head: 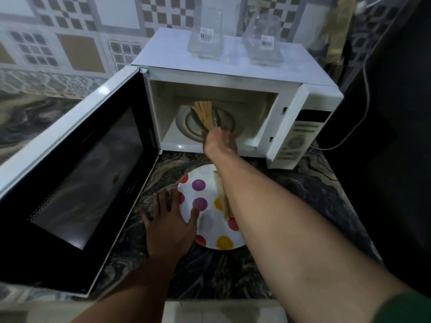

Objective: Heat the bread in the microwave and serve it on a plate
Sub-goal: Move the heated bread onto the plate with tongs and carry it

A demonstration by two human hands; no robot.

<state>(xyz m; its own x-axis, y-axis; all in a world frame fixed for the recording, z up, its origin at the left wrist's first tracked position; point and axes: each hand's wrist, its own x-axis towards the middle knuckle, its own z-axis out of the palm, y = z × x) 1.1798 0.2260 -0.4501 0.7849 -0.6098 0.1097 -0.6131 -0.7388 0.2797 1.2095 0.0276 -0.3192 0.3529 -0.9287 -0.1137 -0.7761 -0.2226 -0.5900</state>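
Observation:
The white microwave (286, 117) stands on the counter with its door (77, 173) swung wide open to the left. Bread slices (204, 113) stand on the glass turntable (184, 121) inside. My right hand (220, 142) reaches into the cavity and grips the near end of the bread. A white plate with coloured dots (205, 183) lies on the counter in front of the microwave. Another bread slice (224, 201) lies on the plate, mostly hidden under my right forearm. My left hand (169, 223) rests flat, fingers spread, on the plate's left edge.
Two clear glass jars (206, 33) (264, 38) stand on top of the microwave. The open door fills the left of the dark marbled counter (303, 194). A dark appliance (396, 113) and a cable (363, 94) are at the right. Tiled wall behind.

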